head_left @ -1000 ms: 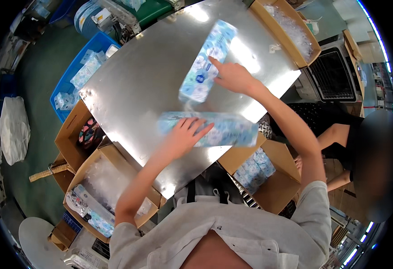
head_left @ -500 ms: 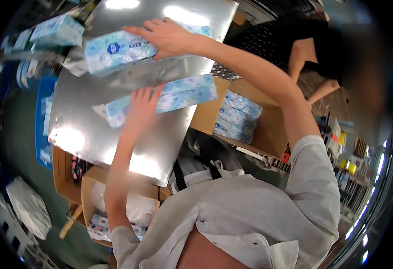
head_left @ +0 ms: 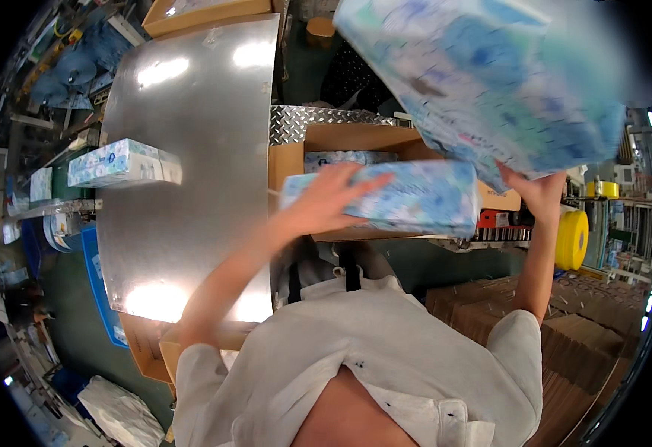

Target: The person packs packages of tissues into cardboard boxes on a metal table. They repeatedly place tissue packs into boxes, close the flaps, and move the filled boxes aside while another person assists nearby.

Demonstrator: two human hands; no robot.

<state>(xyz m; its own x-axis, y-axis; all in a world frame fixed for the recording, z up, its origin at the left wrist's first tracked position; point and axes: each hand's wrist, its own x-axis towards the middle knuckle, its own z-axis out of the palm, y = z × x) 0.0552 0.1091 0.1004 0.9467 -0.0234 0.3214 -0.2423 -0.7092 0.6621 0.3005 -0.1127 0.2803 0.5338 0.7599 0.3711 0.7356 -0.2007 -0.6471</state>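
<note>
My left hand (head_left: 333,197) lies across a blue-and-white floral tissue pack (head_left: 430,197), gripping its left part. That pack is held level above an open cardboard carton (head_left: 363,138), and more packs (head_left: 333,159) show inside the carton behind it. Up at the right, my right hand (head_left: 538,195) grips the lower edge of another floral tissue pack (head_left: 490,82), tilted and very close to the camera. Most of this hand's fingers are hidden behind the pack. A third tissue pack (head_left: 113,164) rests at the left edge of the metal table (head_left: 199,208).
Left of the table stands a blue bin (head_left: 102,287). Stacked flat cardboard (head_left: 564,335) lies at the lower right, near a yellow reel (head_left: 573,238). A roller conveyor (head_left: 501,237) runs beside the carton. Another box (head_left: 207,15) sits beyond the table.
Both hands have moved right from the table, carrying the two tissue packs toward the carton; the right one is now raised high. My view has turned rightward. The person opposite is mostly hidden.
</note>
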